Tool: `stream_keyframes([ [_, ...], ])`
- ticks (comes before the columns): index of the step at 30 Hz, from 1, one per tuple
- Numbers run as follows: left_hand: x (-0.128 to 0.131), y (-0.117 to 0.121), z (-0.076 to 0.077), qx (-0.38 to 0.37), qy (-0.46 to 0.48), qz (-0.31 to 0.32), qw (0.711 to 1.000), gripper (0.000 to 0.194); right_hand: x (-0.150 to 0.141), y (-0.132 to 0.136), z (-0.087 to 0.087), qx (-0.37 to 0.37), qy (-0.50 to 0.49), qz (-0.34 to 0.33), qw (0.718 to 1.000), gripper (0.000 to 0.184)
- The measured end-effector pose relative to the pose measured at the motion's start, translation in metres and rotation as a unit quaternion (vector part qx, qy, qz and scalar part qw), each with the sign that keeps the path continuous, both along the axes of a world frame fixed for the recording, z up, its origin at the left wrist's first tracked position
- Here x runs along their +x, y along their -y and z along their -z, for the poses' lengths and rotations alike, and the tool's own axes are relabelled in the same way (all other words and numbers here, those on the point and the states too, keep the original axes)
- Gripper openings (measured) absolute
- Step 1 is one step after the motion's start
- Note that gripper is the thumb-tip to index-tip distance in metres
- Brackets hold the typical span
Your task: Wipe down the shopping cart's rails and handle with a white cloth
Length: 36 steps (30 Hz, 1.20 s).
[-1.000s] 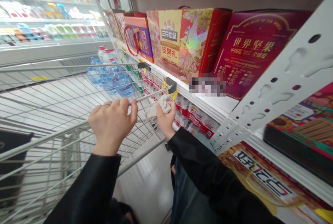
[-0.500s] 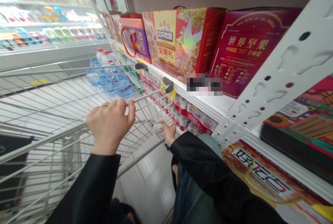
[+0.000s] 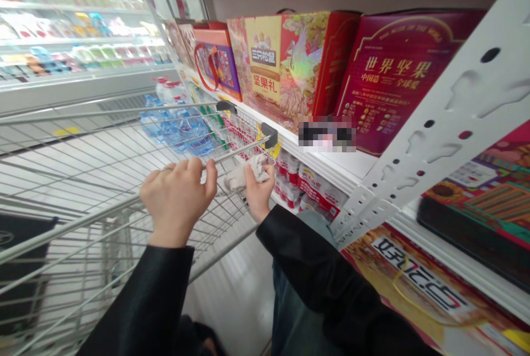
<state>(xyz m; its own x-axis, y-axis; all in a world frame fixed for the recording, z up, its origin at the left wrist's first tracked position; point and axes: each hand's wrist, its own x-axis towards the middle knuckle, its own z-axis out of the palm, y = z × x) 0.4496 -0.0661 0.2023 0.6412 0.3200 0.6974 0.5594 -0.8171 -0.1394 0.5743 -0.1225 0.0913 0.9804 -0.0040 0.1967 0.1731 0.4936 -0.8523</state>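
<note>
Supermarket shelving stacked with red nut gift boxes runs alongside, and the left hand curls firmly round the shopping cart's handle! The right hand pinches a crumpled pale cloth, possibly a tissue, just beneath that handle.

Head camera: faces forward and down over shopping cart, close beside white metal shelving on right.
</note>
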Motion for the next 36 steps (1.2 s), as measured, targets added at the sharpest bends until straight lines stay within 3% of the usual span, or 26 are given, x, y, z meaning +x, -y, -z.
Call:
stream_keyframes([
  [3, 0.001, -0.001, 0.001, 0.006, -0.001, 0.001, 1.0, 0.033, -0.001, -0.001, 0.023, -0.022, -0.045, -0.001, 0.999, 0.033],
  [9, 0.003, 0.0, 0.0, 0.007, 0.001, -0.001, 1.0, 0.035, 0.003, 0.018, 0.089, -0.067, -0.102, 0.01, 0.993, 0.03],
  [12, 0.001, 0.001, 0.0, 0.015, 0.005, 0.007, 1.0, 0.034, 0.001, 0.023, 0.108, -0.082, -0.131, 0.027, 0.988, 0.031],
  [15, 0.0, 0.0, 0.001, 0.031, 0.001, 0.001, 1.0, 0.035, -0.003, 0.02, 0.1, -0.082, -0.119, 0.025, 0.989, 0.033],
  [22, 0.001, 0.0, 0.002, 0.017, -0.004, 0.003, 1.0, 0.033, -0.002, 0.011, 0.013, -0.041, 0.007, -0.021, 0.999, 0.039],
  [25, 0.001, 0.002, 0.0, 0.0, 0.003, 0.006, 1.0, 0.032, -0.001, 0.009, -0.006, -0.015, 0.04, 0.0, 0.999, 0.037],
  [29, 0.0, 0.004, -0.001, 0.011, -0.003, 0.005, 1.0, 0.033, -0.005, 0.006, 0.007, -0.018, 0.018, 0.012, 1.0, 0.036],
  [36, 0.004, 0.002, -0.001, -0.014, 0.005, 0.0, 1.0, 0.032, 0.004, 0.018, 0.076, -0.062, -0.063, 0.013, 0.996, 0.034],
])
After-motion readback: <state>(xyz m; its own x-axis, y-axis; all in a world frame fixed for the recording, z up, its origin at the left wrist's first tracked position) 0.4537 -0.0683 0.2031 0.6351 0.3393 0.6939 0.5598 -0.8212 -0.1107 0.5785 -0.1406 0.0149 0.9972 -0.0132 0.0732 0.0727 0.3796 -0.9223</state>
